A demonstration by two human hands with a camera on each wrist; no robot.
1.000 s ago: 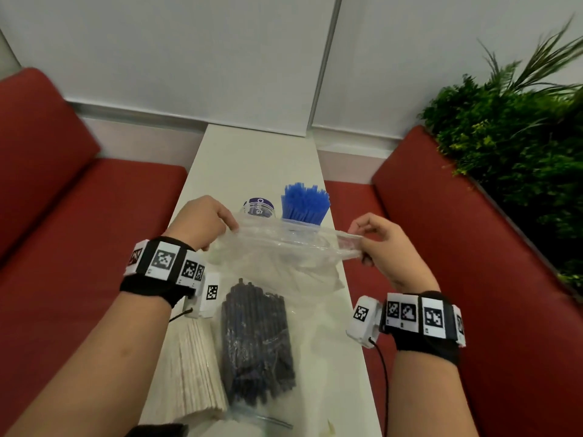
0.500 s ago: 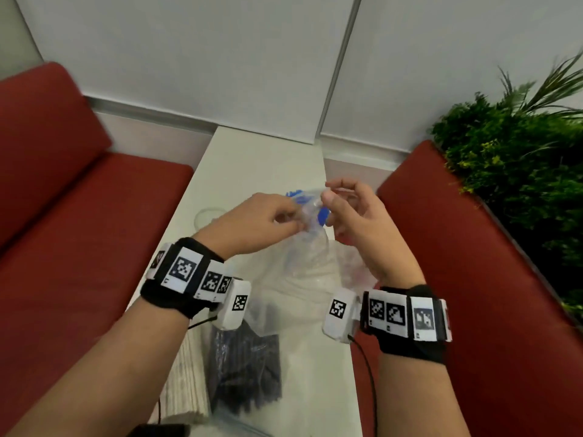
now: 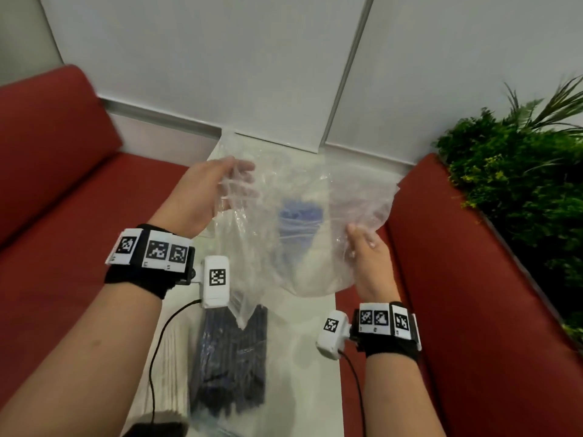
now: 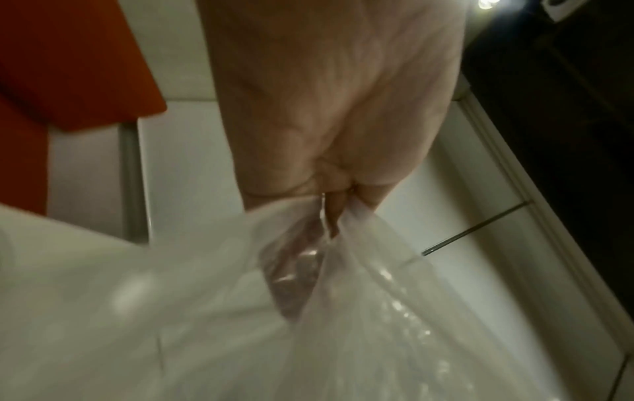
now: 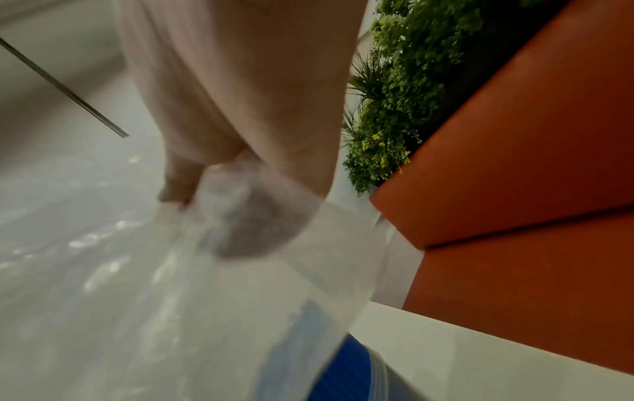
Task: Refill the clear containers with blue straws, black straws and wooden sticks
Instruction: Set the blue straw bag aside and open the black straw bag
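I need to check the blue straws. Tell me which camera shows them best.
The right wrist view: the blue straws show bare and saturated at its bottom edge, beside the clear bag that the right hand grips. The head view shows them only hazily through the bag. The left wrist view shows none, only plastic and the left hand.

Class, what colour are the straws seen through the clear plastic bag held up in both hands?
Blue. The blue straws show most clearly in the right wrist view, below the bag's edge.

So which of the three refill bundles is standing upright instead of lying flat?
The blue straws, standing behind the held clear bag; the black straws and wooden sticks lie flat.
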